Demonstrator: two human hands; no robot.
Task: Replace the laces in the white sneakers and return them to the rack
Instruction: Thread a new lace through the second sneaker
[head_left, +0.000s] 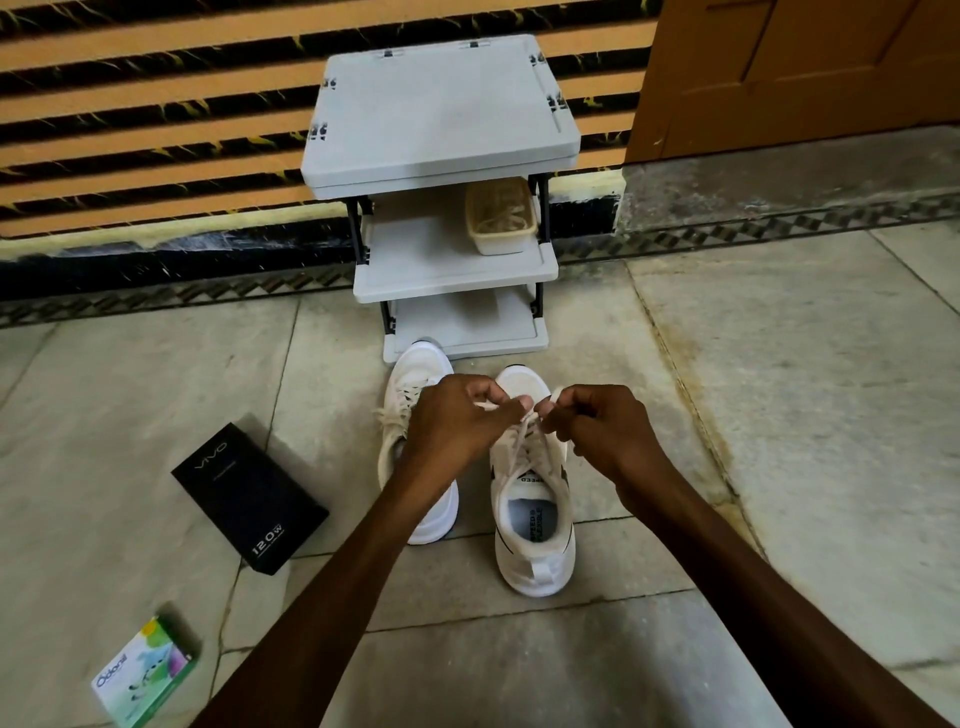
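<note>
The two sneakers are stood side by side on the floor (779, 415), toes toward the rack (447, 114) and just in front of its lowest shelf. The lace (527, 423) of the right sneaker (535, 525) is pinched above the eyelets by both hands. The left hand (457, 421) is curled with thumb and forefinger closed on one strand, and the right hand (602, 426) is curled likewise on the other, a loop showing above its knuckles. The left sneaker (415, 374) is partly hidden by the left forearm, and its lacing appears threaded. The lace is judged soft, light and limp: it is best held near the tips or just above the knot, and kept under tension so that the loops do not slacken. The sneakers are judged light and pliable in the upper but firm at the sole and heel, so each is best lifted by the heel collar or pull tab, not by the lace. A tub (501, 218) that seems to hold pale laces is seen on the middle shelf. A black box (249, 499) and a green box (145, 670) are lying on the floor to the left, well apart from the sneakers.
</note>
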